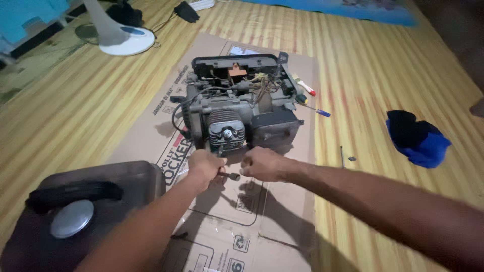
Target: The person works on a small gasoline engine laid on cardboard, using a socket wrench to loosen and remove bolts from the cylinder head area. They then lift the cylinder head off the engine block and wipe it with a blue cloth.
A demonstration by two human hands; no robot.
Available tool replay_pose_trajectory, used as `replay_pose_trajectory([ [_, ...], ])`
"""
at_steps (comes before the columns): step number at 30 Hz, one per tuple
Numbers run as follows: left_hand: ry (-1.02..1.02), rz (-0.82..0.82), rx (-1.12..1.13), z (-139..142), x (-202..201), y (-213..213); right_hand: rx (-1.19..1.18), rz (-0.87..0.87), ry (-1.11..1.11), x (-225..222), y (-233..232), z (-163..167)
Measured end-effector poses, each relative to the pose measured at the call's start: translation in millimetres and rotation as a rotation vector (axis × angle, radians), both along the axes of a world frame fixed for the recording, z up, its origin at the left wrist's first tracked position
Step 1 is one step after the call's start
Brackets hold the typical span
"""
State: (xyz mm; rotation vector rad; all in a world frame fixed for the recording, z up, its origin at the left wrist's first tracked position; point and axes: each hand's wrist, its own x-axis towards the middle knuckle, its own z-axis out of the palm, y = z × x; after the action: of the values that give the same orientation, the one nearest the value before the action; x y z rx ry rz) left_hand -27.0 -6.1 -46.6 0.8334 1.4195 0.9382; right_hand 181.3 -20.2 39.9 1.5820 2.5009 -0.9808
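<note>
A small grey engine (237,108) with exposed wires and a finned cylinder head sits on a flattened cardboard sheet (282,201). Just in front of it, my left hand (204,166) and my right hand (262,164) are closed around a small dark tool or part (233,176) held between them. Its short end with a round tip sticks out between my fists. What exactly the piece is cannot be made out.
A dark fuel tank (80,211) with a round metal cap lies at the lower left. A screwdriver (315,109) rests right of the engine. A blue cloth (418,138) lies on the striped mat. A white fan base (126,38) stands at the back left.
</note>
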Motion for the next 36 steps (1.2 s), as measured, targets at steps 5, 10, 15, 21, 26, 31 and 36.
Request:
replay_pose_trajectory([
  [5,0.51,-0.085,0.113,9,2,-8,-0.241,-0.107,0.141,-7,-1,-7],
  [10,0.652,-0.101,0.058,4,-3,1,-0.405,-0.437,0.56,-40,6,-44],
  [15,0.829,-0.318,0.066,-5,-13,14,-0.734,-0.782,0.988,-53,-3,-68],
  [21,0.882,-0.42,0.088,6,-18,19,-0.794,-0.901,1.046,-56,11,-79],
  [26,0.937,-0.504,0.055,19,-18,19,-0.925,-0.757,1.328,-63,20,-96],
  [31,0.947,-0.472,0.078,18,-11,9,-0.928,-0.843,1.246,-61,28,-108],
  [36,0.801,-0.423,-0.039,11,-9,5,-0.945,-0.782,1.316,-64,30,-118],
])
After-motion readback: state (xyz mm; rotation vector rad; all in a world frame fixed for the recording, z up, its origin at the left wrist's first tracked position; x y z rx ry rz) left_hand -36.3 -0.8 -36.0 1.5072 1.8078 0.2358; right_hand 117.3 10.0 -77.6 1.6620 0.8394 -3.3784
